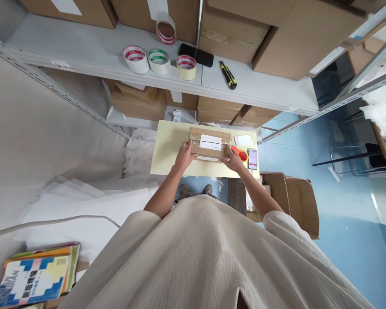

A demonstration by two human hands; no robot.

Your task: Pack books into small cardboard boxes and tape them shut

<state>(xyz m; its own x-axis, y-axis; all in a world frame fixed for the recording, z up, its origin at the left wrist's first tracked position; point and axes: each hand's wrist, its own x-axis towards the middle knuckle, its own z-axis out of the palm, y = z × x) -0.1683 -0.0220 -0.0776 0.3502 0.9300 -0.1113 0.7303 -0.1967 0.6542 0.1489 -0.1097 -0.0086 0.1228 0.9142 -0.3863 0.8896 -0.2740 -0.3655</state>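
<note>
A taped cardboard box (pixel 194 148) with a white label (pixel 211 142) on its top is on the pale yellow table (pixel 167 148). My left hand (pixel 184 155) grips its left end, thumb on the upper side. At the right end my right hand (pixel 232 160) holds it the same way. The undersides of both hands' grips are partly hidden. Just beyond my right hand lie a red and yellow tape dispenser (pixel 239 153) and a phone (pixel 252 158) with its screen lit. White paper slips (pixel 243 140) rest behind the dispenser.
A metal shelf (pixel 99 49) over the table bears tape rolls (pixel 136 59), a black phone (pixel 196 55), a yellow and black utility knife (pixel 227 75) and large cartons (pixel 233 34). An open carton (pixel 300 201) stands on the floor at right; white sheets (pixel 93 210) are piled at left.
</note>
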